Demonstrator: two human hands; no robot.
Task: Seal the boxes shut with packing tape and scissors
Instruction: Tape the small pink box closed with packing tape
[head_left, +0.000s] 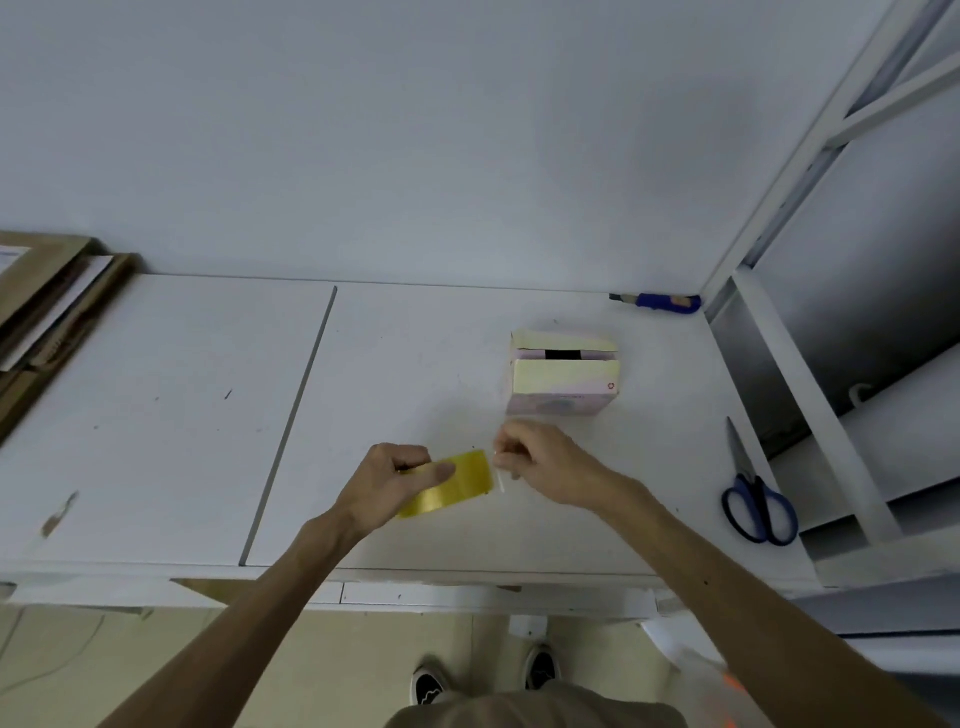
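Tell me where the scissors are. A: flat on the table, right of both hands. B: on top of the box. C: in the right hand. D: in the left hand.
A: the scissors lie untouched on the table, while the left hand grips the tape roll and the right hand pinches the tape end.

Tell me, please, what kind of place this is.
Probably a packing bench in a storeroom: flattened brown cardboard stacked left of the scuffed white worktop, blue-handled scissors lying on it, and a yellow roll of packing tape in the left hand.
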